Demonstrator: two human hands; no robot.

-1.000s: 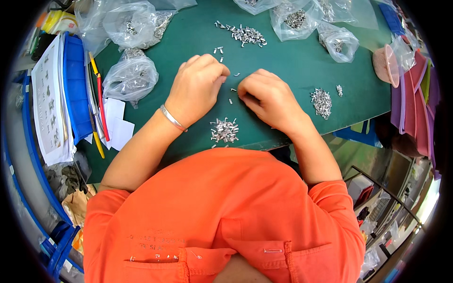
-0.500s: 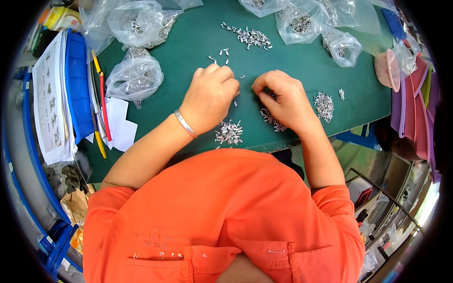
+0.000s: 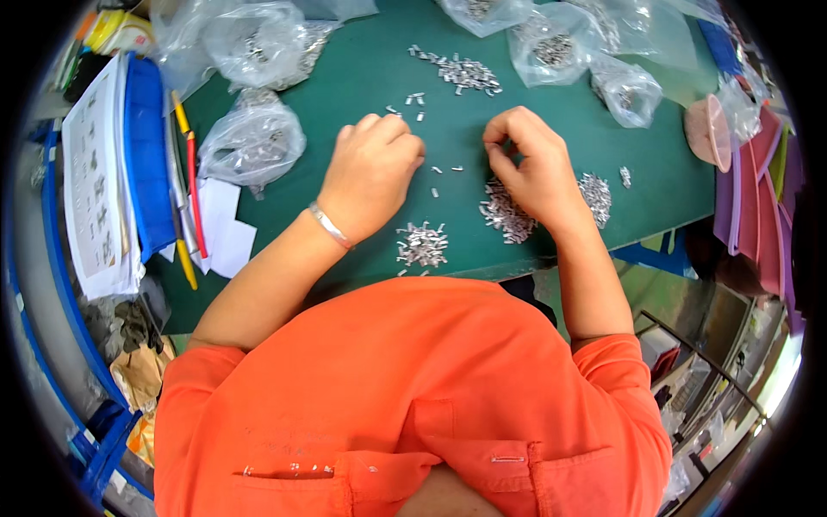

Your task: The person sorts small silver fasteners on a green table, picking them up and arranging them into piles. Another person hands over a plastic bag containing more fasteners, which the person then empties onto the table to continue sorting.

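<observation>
My left hand (image 3: 369, 177), a bracelet on its wrist, is curled knuckles-up over the green table, left of three loose metal pieces (image 3: 435, 192). Whatever its fingers may hold is hidden beneath them. Thumb and forefinger of my right hand (image 3: 536, 168) are closed in a pinch; anything between the tips is too small to make out. Partly under that hand lies a heap of small silvery metal pieces (image 3: 506, 215). A second small heap (image 3: 422, 246) is by the near edge, below my left hand. To the right of my right wrist is another pile (image 3: 595, 196).
A long pile of metal pieces (image 3: 465, 73) lies farther back. Clear plastic bags of parts (image 3: 254, 142) stand at left and along the back. Papers and a blue tray (image 3: 146, 164) are on the left, with a red-and-yellow pen (image 3: 191, 181). A pink cup (image 3: 708, 131) sits at the right edge.
My hands have moved apart, the left one leftward and the right one up and to the right. More loose pieces now show between them, and more of the heap under my right hand is visible.
</observation>
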